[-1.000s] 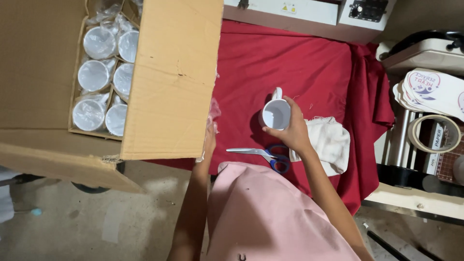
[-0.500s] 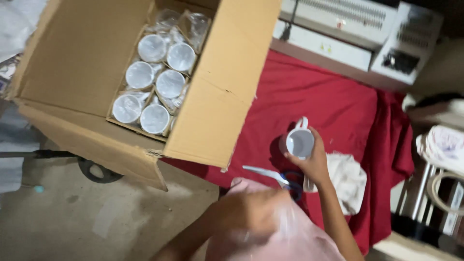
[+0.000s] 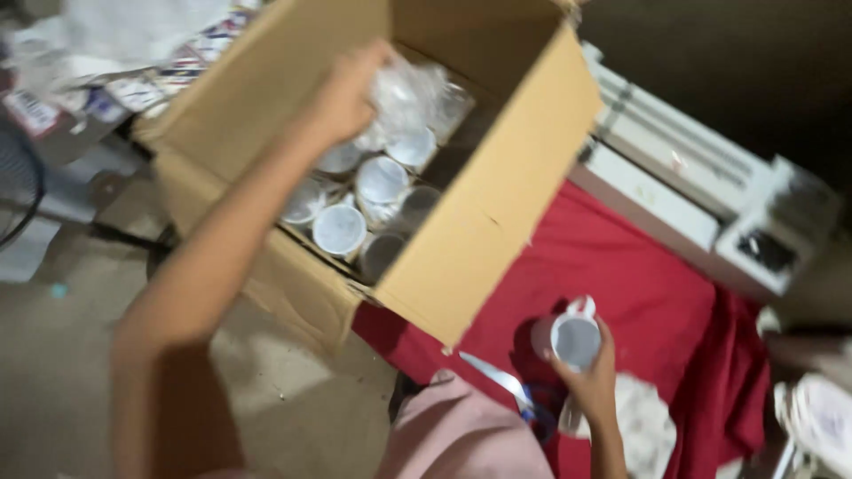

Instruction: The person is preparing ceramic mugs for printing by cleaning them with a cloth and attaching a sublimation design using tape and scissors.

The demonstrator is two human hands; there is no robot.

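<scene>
White ceramic mug [image 3: 575,341] sits upright in the right hand [image 3: 593,383], fingers curled round its body, over the red cloth [image 3: 639,275] — one mug out so far, by the look of it. The left hand [image 3: 342,98] reaches into the open brown cardboard box [image 3: 470,231], closing on crinkled clear plastic wrap [image 3: 404,89] above the wrapped white mugs [image 3: 359,208] that remain packed — most still inside. Blue-handled scissors [image 3: 510,390] lie just beside the mug.

Red cloth [image 3: 639,275] covers the worktop. Scissors [image 3: 508,390] lie on it near its front edge, white rag [image 3: 643,430] beside them. Grey machine [image 3: 701,191] behind. Bare concrete floor [image 3: 293,399] at left.
</scene>
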